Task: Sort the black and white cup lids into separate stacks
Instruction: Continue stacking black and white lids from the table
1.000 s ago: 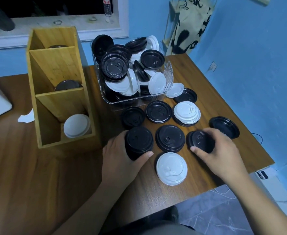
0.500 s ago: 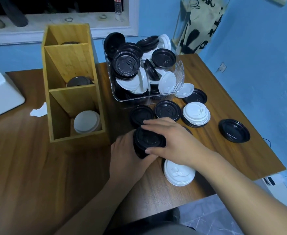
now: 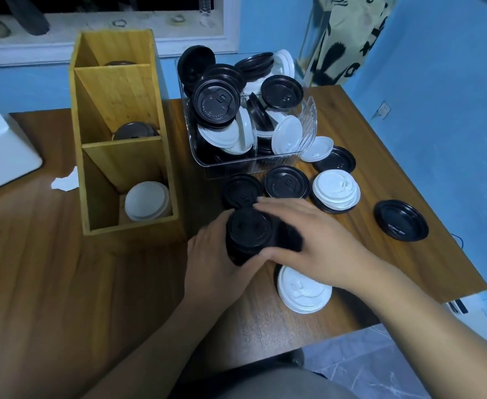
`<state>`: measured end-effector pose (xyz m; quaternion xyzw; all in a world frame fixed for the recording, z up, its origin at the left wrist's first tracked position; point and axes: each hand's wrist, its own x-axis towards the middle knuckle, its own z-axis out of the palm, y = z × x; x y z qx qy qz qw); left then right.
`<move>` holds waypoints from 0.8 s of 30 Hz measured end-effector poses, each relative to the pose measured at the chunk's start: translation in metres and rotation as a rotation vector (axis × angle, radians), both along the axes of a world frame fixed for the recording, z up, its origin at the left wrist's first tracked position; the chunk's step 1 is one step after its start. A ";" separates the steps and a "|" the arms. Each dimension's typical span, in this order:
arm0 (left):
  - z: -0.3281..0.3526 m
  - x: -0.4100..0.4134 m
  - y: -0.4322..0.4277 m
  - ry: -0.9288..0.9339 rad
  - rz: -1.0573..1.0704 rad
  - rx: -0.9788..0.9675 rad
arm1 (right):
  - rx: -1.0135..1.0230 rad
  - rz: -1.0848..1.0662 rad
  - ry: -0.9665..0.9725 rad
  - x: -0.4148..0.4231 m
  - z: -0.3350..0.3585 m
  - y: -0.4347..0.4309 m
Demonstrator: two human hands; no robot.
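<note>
My left hand (image 3: 212, 262) grips a tall stack of black lids (image 3: 248, 230) standing on the wooden table (image 3: 64, 283). My right hand (image 3: 314, 246) reaches across from the right with its fingers stretched out. Its fingertips are at the stack's far edge and its thumb at the near edge. The palm covers another black lid (image 3: 291, 237). A white lid (image 3: 304, 290) lies just in front. Loose black lids (image 3: 286, 182) and a white lid stack (image 3: 335, 191) lie behind. One black lid (image 3: 400, 220) sits upside down at the right.
A clear bin (image 3: 253, 164) of mixed black and white lids stands behind. A wooden organiser (image 3: 121, 156) at the left holds white lids (image 3: 147, 200) in its near slot and dark lids (image 3: 134, 131) in the middle one. A white box (image 3: 0, 148) sits at the far left.
My right hand carried a black lid from the right over to the stack in my left hand. It now sits slightly further right, over the neighbouring black lid.
</note>
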<state>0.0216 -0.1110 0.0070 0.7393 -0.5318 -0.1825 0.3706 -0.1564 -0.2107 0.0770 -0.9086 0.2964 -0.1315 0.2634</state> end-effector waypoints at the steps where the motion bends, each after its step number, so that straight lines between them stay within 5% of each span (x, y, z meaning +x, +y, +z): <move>1: 0.000 0.000 -0.001 0.008 0.022 -0.009 | 0.003 -0.054 -0.065 -0.016 0.000 0.004; 10: -0.001 -0.005 0.004 0.047 0.146 0.032 | -0.125 -0.092 0.223 -0.083 -0.027 0.056; 14: -0.001 -0.007 0.005 -0.002 0.136 0.024 | -0.106 -0.132 0.136 -0.077 -0.045 0.063; 24: -0.004 0.001 0.034 0.067 0.282 -0.024 | -0.471 -0.198 0.215 -0.015 -0.049 0.053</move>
